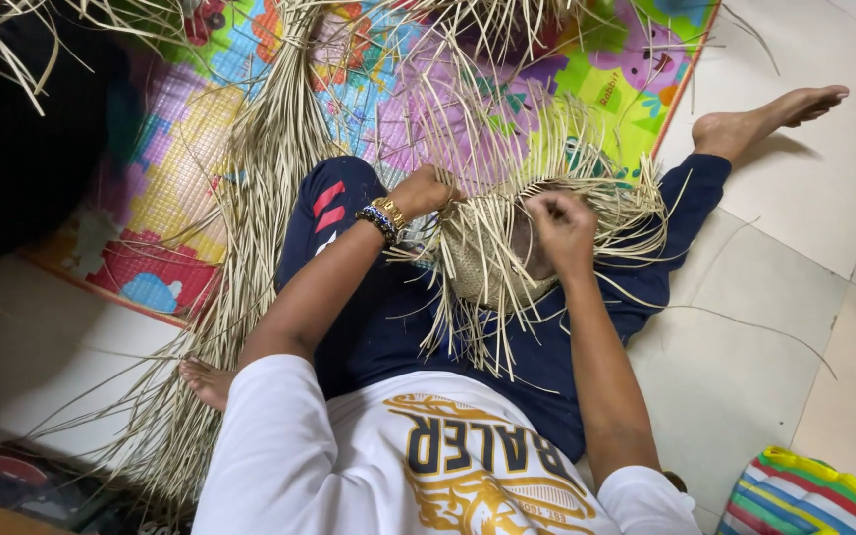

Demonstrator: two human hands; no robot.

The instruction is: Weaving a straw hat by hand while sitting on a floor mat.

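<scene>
Because seated on the floor with legs spread, lap: serves as the work surface, weave [492, 263] resting on the dark trousers [388, 327] between the thighs.
Weave: small, pale, partly plaited; loose strips fanning out all round, so free ends stay within reach of both hands.
Left hand [423, 190]: closed on a few strips at the weave's upper left edge, apparently pulling them taut; bracelets [383, 216] at the wrist.
Right hand [564, 223]: curled shut, pinching strips at the top of the weave, just beside the left; exact strand hidden by the knuckles, perhaps one only.
Bundle [260, 178]: long strips laid along the left leg, running from the mat down past the foot [205, 381]; kept close as ready stock.
Mat [200, 149]: colourful, under the bundle and the legs' far ends; tiles [775, 327] bare to the right.
Bag [814, 495]: striped, at lower right, well apart from the hands.
</scene>
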